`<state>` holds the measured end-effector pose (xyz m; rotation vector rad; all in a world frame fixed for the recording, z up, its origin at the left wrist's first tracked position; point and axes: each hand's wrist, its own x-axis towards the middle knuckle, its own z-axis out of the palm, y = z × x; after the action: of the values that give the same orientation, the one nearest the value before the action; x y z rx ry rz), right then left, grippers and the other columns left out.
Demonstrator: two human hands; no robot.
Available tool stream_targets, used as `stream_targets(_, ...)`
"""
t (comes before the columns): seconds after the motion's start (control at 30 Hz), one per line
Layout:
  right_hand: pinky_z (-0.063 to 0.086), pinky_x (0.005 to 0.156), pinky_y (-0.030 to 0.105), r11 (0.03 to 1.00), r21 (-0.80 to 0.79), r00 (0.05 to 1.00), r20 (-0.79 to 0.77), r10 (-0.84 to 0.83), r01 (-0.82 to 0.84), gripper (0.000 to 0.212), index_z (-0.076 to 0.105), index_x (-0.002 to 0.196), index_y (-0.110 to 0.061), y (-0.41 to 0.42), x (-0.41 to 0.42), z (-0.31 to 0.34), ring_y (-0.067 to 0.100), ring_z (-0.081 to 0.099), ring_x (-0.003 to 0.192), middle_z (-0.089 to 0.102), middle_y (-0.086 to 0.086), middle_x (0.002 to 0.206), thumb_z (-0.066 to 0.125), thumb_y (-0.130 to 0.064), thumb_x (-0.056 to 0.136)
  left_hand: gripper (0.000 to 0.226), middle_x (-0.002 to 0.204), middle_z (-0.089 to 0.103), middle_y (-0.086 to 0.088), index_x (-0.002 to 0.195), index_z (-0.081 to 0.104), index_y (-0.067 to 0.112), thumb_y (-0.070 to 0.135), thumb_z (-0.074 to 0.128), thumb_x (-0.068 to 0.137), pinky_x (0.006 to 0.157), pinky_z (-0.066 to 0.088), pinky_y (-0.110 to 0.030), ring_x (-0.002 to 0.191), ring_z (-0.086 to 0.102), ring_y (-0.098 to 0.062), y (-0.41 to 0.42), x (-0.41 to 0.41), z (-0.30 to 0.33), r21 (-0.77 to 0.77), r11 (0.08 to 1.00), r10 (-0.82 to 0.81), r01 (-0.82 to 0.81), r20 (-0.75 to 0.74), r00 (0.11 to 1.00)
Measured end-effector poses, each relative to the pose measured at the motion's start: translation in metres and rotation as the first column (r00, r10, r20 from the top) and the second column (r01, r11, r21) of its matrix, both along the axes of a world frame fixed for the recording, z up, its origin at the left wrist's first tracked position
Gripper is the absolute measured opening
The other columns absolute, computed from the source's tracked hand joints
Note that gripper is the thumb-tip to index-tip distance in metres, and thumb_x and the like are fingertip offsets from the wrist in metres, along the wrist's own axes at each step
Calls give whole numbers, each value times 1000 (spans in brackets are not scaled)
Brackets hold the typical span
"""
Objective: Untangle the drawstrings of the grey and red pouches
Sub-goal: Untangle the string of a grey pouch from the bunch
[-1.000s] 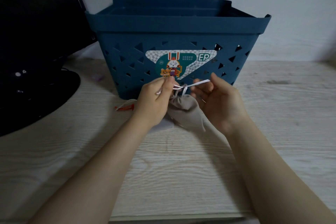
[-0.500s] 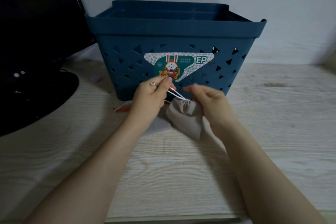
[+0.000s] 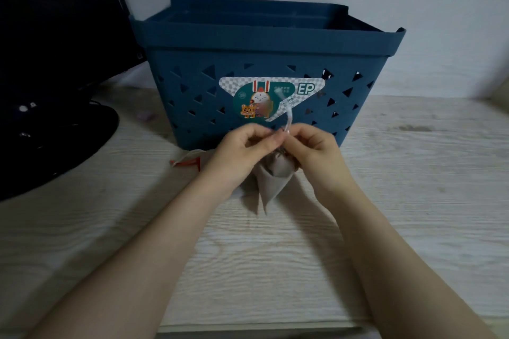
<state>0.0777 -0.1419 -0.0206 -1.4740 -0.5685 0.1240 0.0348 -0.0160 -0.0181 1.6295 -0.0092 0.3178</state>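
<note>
Both hands are tight together at the mouth of the grey pouch (image 3: 271,179), and that's new: a second ago they were spread apart with the white drawstring (image 3: 288,115) stretched level between them. The left hand (image 3: 242,151) has its grip curled in, fingertips pinching at the cord right by the gathered neck. The right hand (image 3: 312,150) pinches there too, knuckle to knuckle with the left. The cord's free length now flicks upward, blurred, in front of the blue basket (image 3: 264,69) and its sticker. The pouch hangs from the fingers, its tip down towards the wooden surface (image 3: 275,256). To my eye they've gone from pulling the cord taut to picking at the knot itself, so the untangling looks mid-way. The red pouch is barely showing: only a red cord end (image 3: 187,163) and pale fabric peek out left of the left hand, just in front of the basket. A dark monitor base (image 3: 55,140) sits far left.
</note>
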Motion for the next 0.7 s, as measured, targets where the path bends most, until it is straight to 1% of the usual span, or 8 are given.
stream_targets(0.1, 45, 59, 17, 1000, 11, 1000, 25, -10, 10, 17, 67, 74, -9, -2, 0, 3, 13, 58, 68, 65, 1, 68, 58, -4, 88, 10, 72, 65, 10, 80, 63, 19, 12, 59, 86, 68, 45, -13, 70, 59, 3, -3, 0, -5, 73, 990, -113, 117, -57, 992)
stream_targets(0.2, 47, 59, 16, 999, 33, 999, 33, 0, -1, 16, 68, 77, -7, -2, -3, 5, 7, 60, 66, 67, -5, 65, 58, -3, 88, 11, 77, 65, 1, 77, 64, 17, 9, 62, 84, 69, 45, -16, 73, 59, -4, -3, 0, -5, 87, 993, -77, 77, -5, 997)
stream_targets(0.3, 46, 58, 12, 997, 75, 999, 43, 18, -22, 19, 68, 77, -9, -2, -5, 7, -1, 57, 59, 64, -11, 58, 55, -2, 89, 18, 79, 60, -10, 70, 65, 18, 5, 64, 82, 74, 44, -26, 75, 56, -13, -2, 2, -7, 128, 992, -1, -4, 40, 999)
stream_targets(0.37, 45, 58, 12, 995, 99, 999, 34, 18, -21, 20, 67, 79, -10, -2, -6, 9, -2, 57, 58, 64, -11, 58, 53, -2, 90, 21, 70, 61, -2, 68, 64, 16, 4, 60, 85, 70, 44, -21, 69, 56, -9, -5, 0, -4, 44, 999, -6, 5, 14, 1000)
stream_targets(0.43, 47, 56, 13, 991, 135, 999, -38, 17, -11, 19, 67, 83, -10, -2, -5, 9, 0, 60, 60, 67, -9, 62, 51, -4, 92, 26, 62, 61, 5, 67, 62, 15, 7, 53, 89, 64, 45, -17, 62, 56, -5, -6, -2, 1, -147, 988, -51, 47, -23, 998)
stream_targets(0.53, 49, 61, 17, 994, 107, 997, -79, -6, 15, 17, 67, 81, -11, -1, -2, 7, 6, 60, 66, 68, -5, 69, 54, -8, 92, 26, 63, 62, 3, 70, 51, 10, 10, 41, 94, 63, 48, -15, 64, 60, -5, -8, -2, 9, -431, 894, -151, 121, -37, 988)
stream_targets(0.63, 47, 60, 18, 995, 72, 996, -69, -57, 62, 18, 66, 76, -13, 1, -2, 5, 6, 58, 64, 66, -7, 65, 56, -9, 91, 31, 65, 58, 2, 67, 41, 14, 20, 34, 96, 61, 47, -15, 64, 58, -7, -10, -4, 10, -530, 836, -218, 143, -83, 972)
stream_targets(0.7, 43, 57, 14, 989, 74, 992, -21, -126, 127, 20, 65, 73, -17, -1, 0, 7, 1, 54, 59, 62, -13, 59, 58, -10, 90, 34, 66, 52, 1, 63, 36, 17, 24, 35, 96, 61, 43, -22, 61, 52, -9, -8, -3, 10, -534, 839, -204, 103, -133, 970)
